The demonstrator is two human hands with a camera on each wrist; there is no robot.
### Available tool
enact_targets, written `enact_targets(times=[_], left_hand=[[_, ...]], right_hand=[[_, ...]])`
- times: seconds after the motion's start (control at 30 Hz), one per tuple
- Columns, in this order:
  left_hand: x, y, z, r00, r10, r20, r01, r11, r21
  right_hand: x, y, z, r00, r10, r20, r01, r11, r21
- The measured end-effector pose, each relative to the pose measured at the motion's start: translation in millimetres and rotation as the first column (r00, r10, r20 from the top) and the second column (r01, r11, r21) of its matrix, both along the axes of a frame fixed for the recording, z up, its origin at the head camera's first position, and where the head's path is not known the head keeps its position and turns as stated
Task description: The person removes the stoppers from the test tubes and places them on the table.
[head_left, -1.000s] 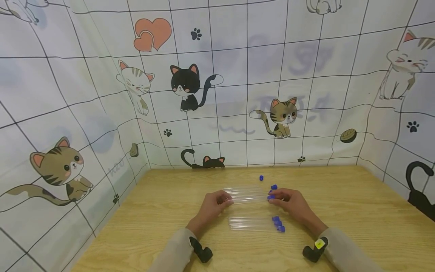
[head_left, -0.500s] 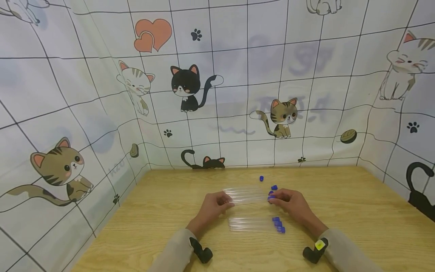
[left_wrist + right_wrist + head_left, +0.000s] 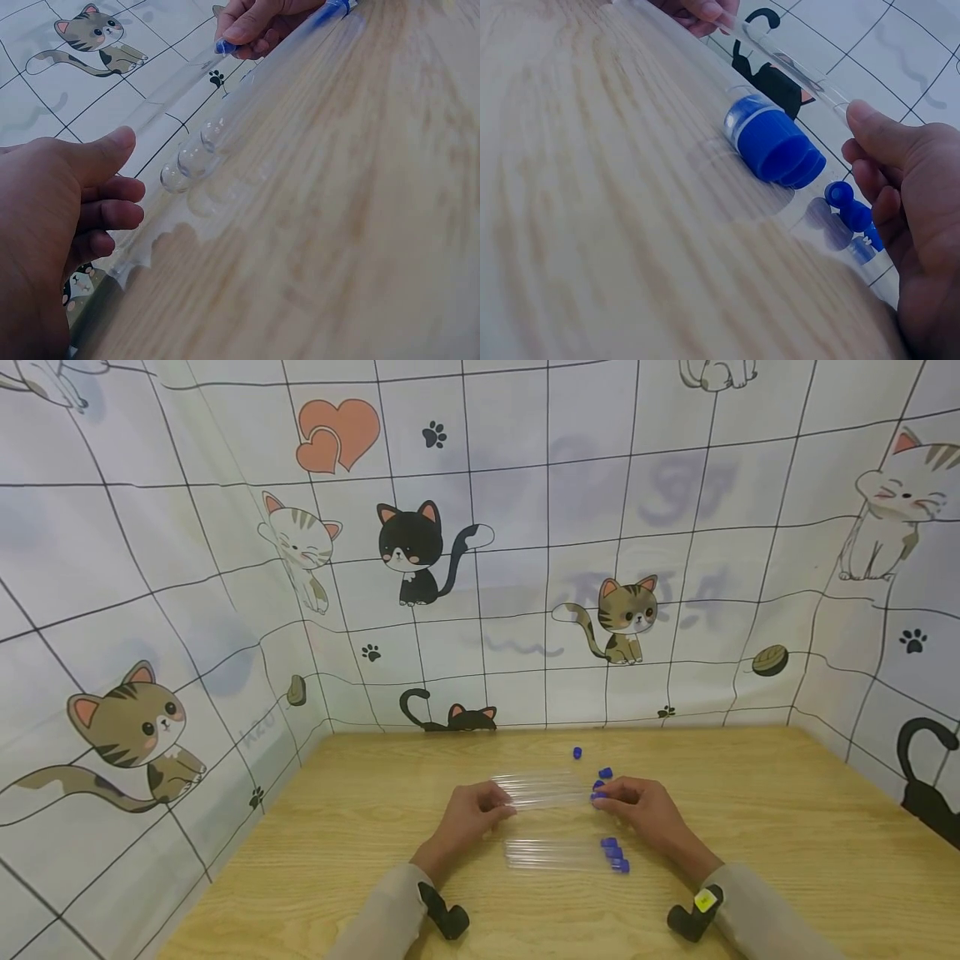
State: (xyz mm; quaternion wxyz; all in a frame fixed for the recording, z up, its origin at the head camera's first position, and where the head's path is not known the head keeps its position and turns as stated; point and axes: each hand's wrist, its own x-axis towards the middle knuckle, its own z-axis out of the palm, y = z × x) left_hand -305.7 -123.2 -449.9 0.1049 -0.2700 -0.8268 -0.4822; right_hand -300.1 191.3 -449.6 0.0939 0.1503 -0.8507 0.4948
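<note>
My left hand [image 3: 476, 806] pinches a clear test tube [image 3: 176, 94] near one end, between thumb and fingers, raised over the table. At the tube's other end my right hand [image 3: 637, 802] pinches a small blue cap [image 3: 225, 47], its fingertips partly hiding it. Uncapped clear tubes [image 3: 536, 783] lie side by side just beyond the held one. Nearer to me is a row of capped test tubes [image 3: 555, 854], with blue caps [image 3: 615, 854] to the right and rounded ends to the left.
Loose blue caps lie beyond my right hand, one far cap [image 3: 577, 752] apart and another cap [image 3: 605, 772] closer in. The wooden table [image 3: 360, 868] meets a cat-printed cloth [image 3: 517, 610] at the back and both sides.
Hardly anything differs. Both hands stay in place on the tube and its cap, with only tiny shifts of the right fingertips.
</note>
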Motion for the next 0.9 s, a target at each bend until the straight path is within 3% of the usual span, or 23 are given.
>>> enact_targets(times=[0.37,0.7,0.9], left_hand=[[-1.8,1.1,-2.3,1.000,-0.002,-0.007,0.002,0.999,0.054],[-4.0,-0.3,-3.8,0.999,0.007,-0.038,-0.006,1.000,0.013],[-3.9,-0.5,-2.6,0.999,0.008,-0.041,-0.007,1.000,0.006]], right_hand=[[0.0,3.3,-0.4,0.999,0.038,0.006,-0.038,0.999,0.003],[7.5,1.8,8.8,0.993,0.111,0.035,-0.110,0.994,-0.020],[0.2,6.8,-0.7,0.988,0.149,0.035,-0.148,0.988,-0.032]])
